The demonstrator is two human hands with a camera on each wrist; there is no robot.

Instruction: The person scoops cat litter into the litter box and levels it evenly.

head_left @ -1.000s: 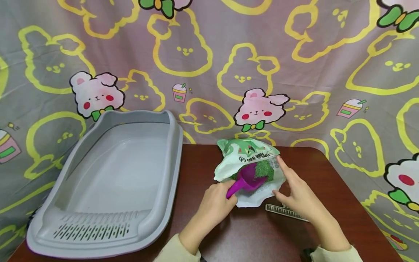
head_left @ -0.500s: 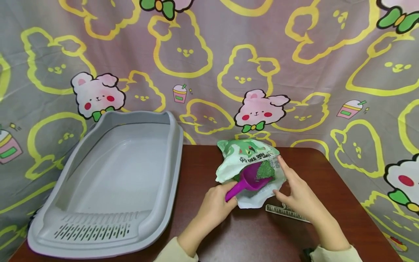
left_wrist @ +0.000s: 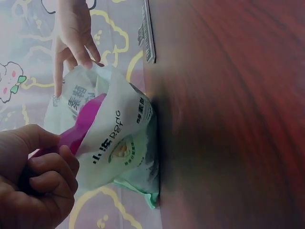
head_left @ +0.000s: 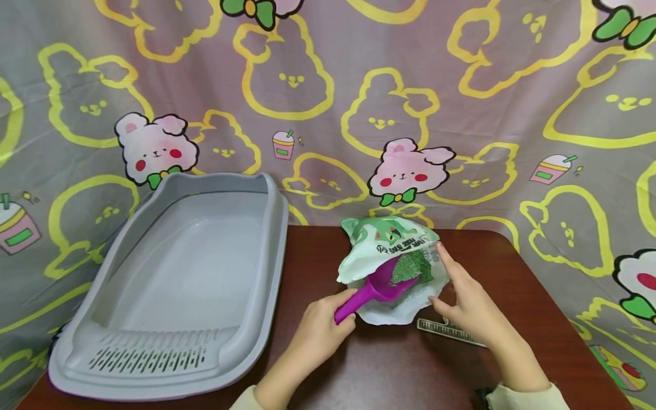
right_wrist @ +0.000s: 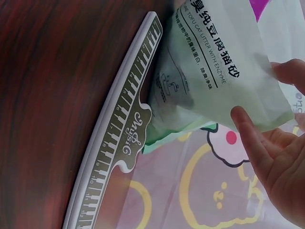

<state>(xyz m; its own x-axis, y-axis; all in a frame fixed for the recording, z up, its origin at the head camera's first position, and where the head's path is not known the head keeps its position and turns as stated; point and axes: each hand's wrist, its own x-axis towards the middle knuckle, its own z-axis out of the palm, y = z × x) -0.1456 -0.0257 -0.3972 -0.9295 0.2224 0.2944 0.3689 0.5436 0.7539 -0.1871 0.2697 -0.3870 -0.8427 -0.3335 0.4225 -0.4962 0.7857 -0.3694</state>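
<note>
My left hand (head_left: 325, 322) grips the handle of a purple scoop (head_left: 359, 299), fingers curled round it. Green cat litter (head_left: 406, 267) is heaped in the scoop, whose front end lies in the mouth of a pale green bag (head_left: 371, 256). More green litter shows behind it. My right hand (head_left: 468, 302) touches the bag's right side, thumb and index finger spread along the rim. In the right wrist view, thumb and fingers rest against the bag (right_wrist: 214, 90), fairly straight. The bag hides part of the scoop (left_wrist: 78, 131) in the left wrist view.
A large grey litter box (head_left: 274, 285) with a slotted front step stands at the left of the brown table (head_left: 369, 370). Near my right wrist lies a ruler (right_wrist: 119, 124) with piano-key markings. A curtain (head_left: 328, 57) with cartoon rabbits hangs right behind the table.
My left hand has drawn the scoop a little left and toward me, and its green heap now shows more fully. The right hand stays at the bag.
</note>
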